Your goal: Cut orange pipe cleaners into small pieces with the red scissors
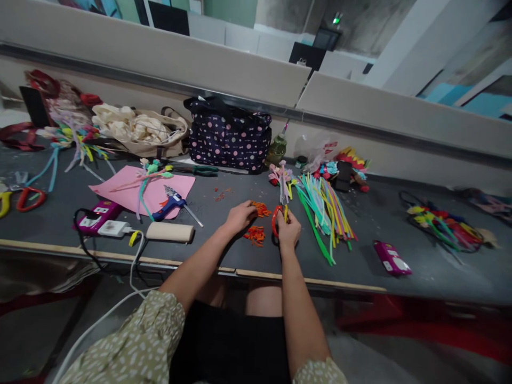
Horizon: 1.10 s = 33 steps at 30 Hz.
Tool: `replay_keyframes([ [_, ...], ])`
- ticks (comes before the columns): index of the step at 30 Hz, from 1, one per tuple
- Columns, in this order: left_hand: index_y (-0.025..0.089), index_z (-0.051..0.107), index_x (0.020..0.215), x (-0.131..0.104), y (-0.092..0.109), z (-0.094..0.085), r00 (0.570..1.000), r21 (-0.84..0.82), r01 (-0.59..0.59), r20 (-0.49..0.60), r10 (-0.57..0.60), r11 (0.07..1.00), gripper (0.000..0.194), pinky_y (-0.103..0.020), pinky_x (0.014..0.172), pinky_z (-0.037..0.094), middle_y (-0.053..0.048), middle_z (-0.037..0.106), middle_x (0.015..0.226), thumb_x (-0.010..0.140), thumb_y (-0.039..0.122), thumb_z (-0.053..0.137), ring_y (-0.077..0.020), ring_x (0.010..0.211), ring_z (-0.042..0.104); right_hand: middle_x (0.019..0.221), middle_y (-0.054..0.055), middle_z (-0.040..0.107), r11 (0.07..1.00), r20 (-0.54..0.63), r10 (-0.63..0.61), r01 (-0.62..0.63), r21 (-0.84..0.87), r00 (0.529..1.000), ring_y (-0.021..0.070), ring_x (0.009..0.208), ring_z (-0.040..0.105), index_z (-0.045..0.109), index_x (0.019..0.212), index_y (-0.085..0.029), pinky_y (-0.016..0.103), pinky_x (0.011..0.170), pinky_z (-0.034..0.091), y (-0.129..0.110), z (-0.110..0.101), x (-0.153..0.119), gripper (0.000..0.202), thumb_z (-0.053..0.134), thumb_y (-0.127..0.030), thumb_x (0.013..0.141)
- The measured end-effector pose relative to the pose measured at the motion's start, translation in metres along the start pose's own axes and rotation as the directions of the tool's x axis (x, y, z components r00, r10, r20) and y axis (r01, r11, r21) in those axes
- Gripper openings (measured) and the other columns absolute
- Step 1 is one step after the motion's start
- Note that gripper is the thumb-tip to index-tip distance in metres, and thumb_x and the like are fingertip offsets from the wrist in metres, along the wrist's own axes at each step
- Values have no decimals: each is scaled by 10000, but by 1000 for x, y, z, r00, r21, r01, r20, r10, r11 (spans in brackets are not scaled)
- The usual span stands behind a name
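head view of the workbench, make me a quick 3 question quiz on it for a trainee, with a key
1. What does the right hand hold?
A) a bottle
B) scissors
C) a handbag

2. True or false: the blue glue gun lies at least partly on the pink sheet.

3. Fill in the colour: the fingers of the left hand are at a pile of small ____ pieces.

Key: 1 B; 2 true; 3 orange.
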<state>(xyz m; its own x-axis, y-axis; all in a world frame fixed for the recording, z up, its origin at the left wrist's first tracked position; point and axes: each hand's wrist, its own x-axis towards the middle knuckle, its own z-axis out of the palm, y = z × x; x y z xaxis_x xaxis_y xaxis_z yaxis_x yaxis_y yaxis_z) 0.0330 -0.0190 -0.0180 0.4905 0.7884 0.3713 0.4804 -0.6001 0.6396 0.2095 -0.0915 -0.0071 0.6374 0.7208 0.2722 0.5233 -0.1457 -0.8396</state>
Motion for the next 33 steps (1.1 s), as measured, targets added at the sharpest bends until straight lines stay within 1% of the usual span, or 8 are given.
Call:
replay_keyframes([
  [6,215,658,787,-2,-1,9,1000,54,19,-10,-19,998,125,-269,704,370,-66,590,872,826,205,539,-188,831,545,746,69,702,1000,4,-22,22,-12,1000,182,627,571,714,1041,-124,261,615,414,-2,1,-2,603,561,-621,735],
  [11,192,630,777,1,0,0,990,-183,86,-94,-104,979,81,-259,692,393,-45,595,839,811,247,581,-157,768,539,749,63,705,998,11,-68,68,0,998,172,630,570,708,1051,-124,257,631,416,-2,1,-3,600,550,-620,752],
  [13,185,605,759,5,-1,-5,961,-410,139,-162,-223,901,117,-241,632,400,-17,573,728,808,291,595,-133,677,518,734,60,698,996,19,-88,88,-5,996,172,625,570,708,1050,-123,259,630,420,-4,1,-4,614,547,-633,747],
  [16,179,565,743,11,-6,-13,881,-755,172,-170,-441,633,211,-193,495,353,33,491,580,776,372,643,-87,518,452,678,41,671,990,53,-127,129,-48,991,171,599,570,715,1033,-136,265,622,425,-7,1,-8,619,544,-654,738],
  [18,171,555,741,13,-9,-18,839,-883,139,-136,-527,448,274,-174,455,336,40,499,588,715,394,713,-61,479,438,656,30,656,979,96,-176,185,-87,980,173,599,581,714,1039,-154,270,628,434,-8,2,-11,605,542,-653,743],
  [21,162,557,760,13,-13,-25,799,-961,73,-103,-593,266,332,-164,461,375,23,567,672,630,357,792,-43,487,474,671,24,658,942,175,-281,306,-136,944,177,641,608,701,1082,-179,277,665,459,-7,3,-15,572,550,-628,761],
  [26,158,584,814,13,-18,-30,760,-990,6,-87,-644,142,340,-163,463,415,25,587,685,595,271,818,-44,493,499,790,34,693,870,269,-417,467,-157,868,172,703,633,677,1137,-209,281,711,492,-3,5,-19,528,572,-587,784],
  [33,146,632,853,12,-26,-31,753,-994,-22,-89,-652,109,264,-161,479,449,18,592,712,649,229,777,-41,515,519,893,62,710,798,332,-504,577,-174,797,178,764,651,665,1141,-192,288,737,511,1,7,-20,510,577,-563,803],
])
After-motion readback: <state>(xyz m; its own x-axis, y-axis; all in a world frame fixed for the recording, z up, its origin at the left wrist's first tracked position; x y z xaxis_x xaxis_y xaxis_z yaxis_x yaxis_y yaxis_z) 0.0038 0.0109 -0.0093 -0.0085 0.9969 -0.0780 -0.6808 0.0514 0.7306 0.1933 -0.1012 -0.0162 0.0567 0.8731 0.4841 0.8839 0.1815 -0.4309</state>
